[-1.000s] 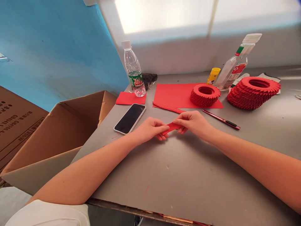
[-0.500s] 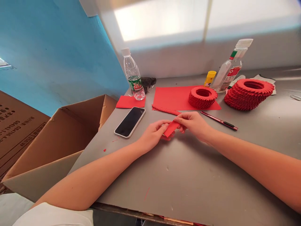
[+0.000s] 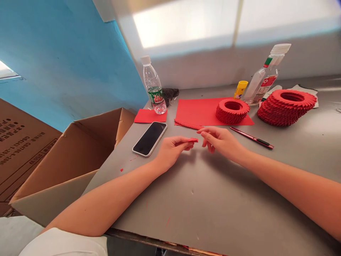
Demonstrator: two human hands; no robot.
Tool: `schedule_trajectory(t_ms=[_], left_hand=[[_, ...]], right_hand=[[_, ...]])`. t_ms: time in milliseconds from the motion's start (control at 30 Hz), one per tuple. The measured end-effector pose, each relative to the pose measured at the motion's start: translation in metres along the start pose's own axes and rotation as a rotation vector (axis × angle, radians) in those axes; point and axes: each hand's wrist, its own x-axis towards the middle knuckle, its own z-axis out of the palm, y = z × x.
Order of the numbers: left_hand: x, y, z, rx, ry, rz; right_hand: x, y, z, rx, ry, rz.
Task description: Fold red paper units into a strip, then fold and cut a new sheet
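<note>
My left hand (image 3: 172,148) is closed in a pinch on a small folded red paper piece (image 3: 192,140), held just above the grey table (image 3: 213,199). My right hand (image 3: 220,139) hovers just right of it with fingers loosely spread, not gripping the paper. Beyond the hands lie a ridged red paper strip (image 3: 188,124) and a red paper sheet (image 3: 198,111) with a small red folded-paper ring (image 3: 232,110) on it. A larger red ring (image 3: 289,105) sits at the far right.
A black phone (image 3: 150,138) lies left of my hands, a red-handled pen-like tool (image 3: 253,138) to the right. A water bottle (image 3: 154,86), small red square (image 3: 150,116), glue stick (image 3: 240,89) and clear squeeze bottle (image 3: 262,79) stand at the back. An open cardboard box (image 3: 71,156) is left of the table.
My right hand has let go of the red paper piece and drawn slightly away. The left hand now holds it alone, turned flat and edge-on.
</note>
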Motion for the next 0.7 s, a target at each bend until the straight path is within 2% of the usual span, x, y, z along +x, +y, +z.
schedule_trajectory(t_ms=[100, 167, 300, 367, 433, 533, 633, 700], left_hand=[[-0.0017, 0.0005, -0.0008, 0.047, 0.065, 0.026], [-0.0036, 0.0011, -0.0012, 0.103, 0.080, 0.047], [-0.0071, 0.0027, 0.0000, 0.287, 0.086, 0.089], [-0.0078, 0.0032, 0.0016, 0.299, 0.070, 0.101], [-0.0079, 0.0032, 0.0030, 0.224, 0.058, 0.100], [-0.0074, 0.0023, 0.0031, 0.131, 0.053, 0.084], [-0.0071, 0.0011, 0.0009, 0.212, 0.067, 0.096], [-0.0070, 0.0009, -0.0008, 0.314, 0.068, 0.147]], right_hand=[[-0.0051, -0.0026, 0.0037, 0.047, -0.127, -0.068], [-0.0072, -0.0025, 0.0070, 0.076, -0.151, -0.118], [-0.0081, 0.0007, 0.0107, -0.105, 0.010, -0.275], [-0.0077, 0.0021, 0.0105, -0.213, 0.096, -0.333], [-0.0073, 0.0025, 0.0100, -0.200, 0.115, -0.321], [-0.0065, 0.0016, 0.0096, -0.056, 0.080, -0.226], [-0.0061, -0.0002, 0.0094, 0.000, 0.043, -0.170], [-0.0062, -0.0014, 0.0086, -0.048, 0.029, -0.185]])
